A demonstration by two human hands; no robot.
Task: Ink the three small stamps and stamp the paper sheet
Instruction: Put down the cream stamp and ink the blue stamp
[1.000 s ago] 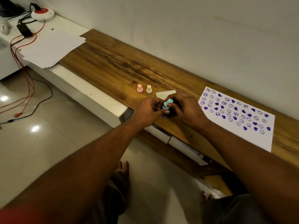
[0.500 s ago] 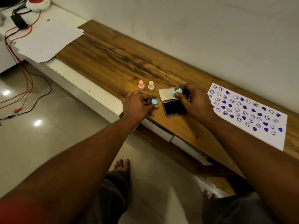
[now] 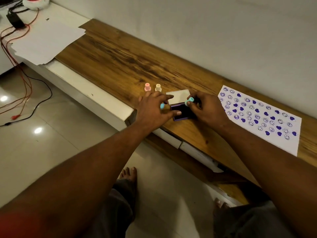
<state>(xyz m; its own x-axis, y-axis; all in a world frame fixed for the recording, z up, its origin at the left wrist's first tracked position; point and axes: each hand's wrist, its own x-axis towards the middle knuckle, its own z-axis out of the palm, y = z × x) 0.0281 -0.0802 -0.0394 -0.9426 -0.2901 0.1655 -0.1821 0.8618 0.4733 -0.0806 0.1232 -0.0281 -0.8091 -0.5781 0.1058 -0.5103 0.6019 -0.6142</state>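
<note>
On the wooden bench [image 3: 120, 62] a purple ink pad [image 3: 181, 115] lies open, its white lid [image 3: 178, 96] tipped back. My right hand [image 3: 207, 109] pinches a teal stamp [image 3: 189, 101] just over the pad's far edge. My left hand [image 3: 154, 110] hovers left of the pad with its fingers spread. A small blue cap [image 3: 162, 105] sits on the wood under those fingers. A pink stamp [image 3: 147, 87] and a cream stamp [image 3: 158, 87] stand upright behind the left hand. The paper sheet [image 3: 260, 115], covered with purple hearts and smileys, lies to the right.
A loose stack of white sheets [image 3: 46, 38] lies at the bench's far left end. Red and black cables [image 3: 17, 66] hang down to the tiled floor there, below a black adapter [image 3: 14, 19]. The wall runs close behind the bench. My bare feet [image 3: 128, 174] rest below.
My left hand has spread its fingers and let the blue cap down onto the wood. My right hand has brought the teal stamp closer over the ink pad.
</note>
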